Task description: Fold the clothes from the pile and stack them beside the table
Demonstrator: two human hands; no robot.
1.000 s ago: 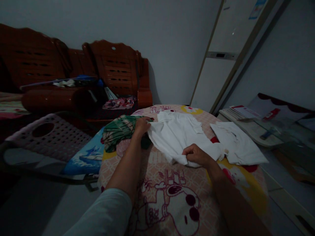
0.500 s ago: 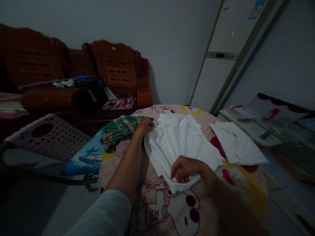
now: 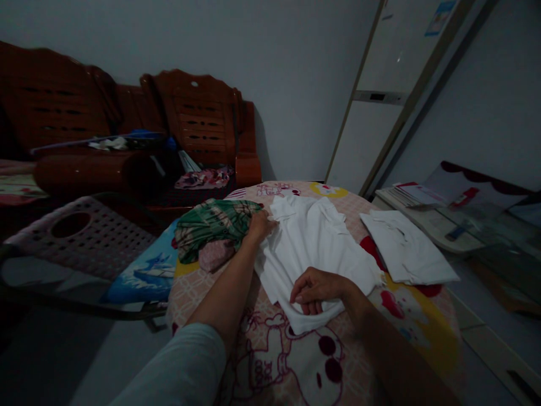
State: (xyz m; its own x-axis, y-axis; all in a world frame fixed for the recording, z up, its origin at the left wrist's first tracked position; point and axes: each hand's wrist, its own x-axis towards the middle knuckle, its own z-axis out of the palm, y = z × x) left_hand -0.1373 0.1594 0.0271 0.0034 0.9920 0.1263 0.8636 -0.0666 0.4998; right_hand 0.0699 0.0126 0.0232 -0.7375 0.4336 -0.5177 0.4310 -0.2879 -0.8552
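Observation:
A white shirt (image 3: pixel 313 242) lies spread and wrinkled on the round table, its collar end away from me. My left hand (image 3: pixel 262 225) is closed on the shirt's upper left edge, close to the sleeve. At the near edge, my right hand (image 3: pixel 319 288) has curled fingers gripping the shirt's fabric; its fingertips are partly hidden. Left of my left hand sit a crumpled green plaid garment (image 3: pixel 215 225) and a small pink cloth bundle (image 3: pixel 215 255). A folded white garment (image 3: pixel 408 248) rests on the right side of the table.
A patterned pink tablecloth (image 3: pixel 257 355) covers the table. To the left stand a woven chair (image 3: pixel 114 237) with a blue cushion (image 3: pixel 147 268) and a wooden sofa (image 3: pixel 198 124). A glass-topped side stand (image 3: pixel 477 225) holding papers is at the right, near a tall white appliance (image 3: pixel 372 124).
My left hand has moved a little to the right, drawing the shirt's left edge inward. More of the pink bundle shows. The right hand has barely shifted.

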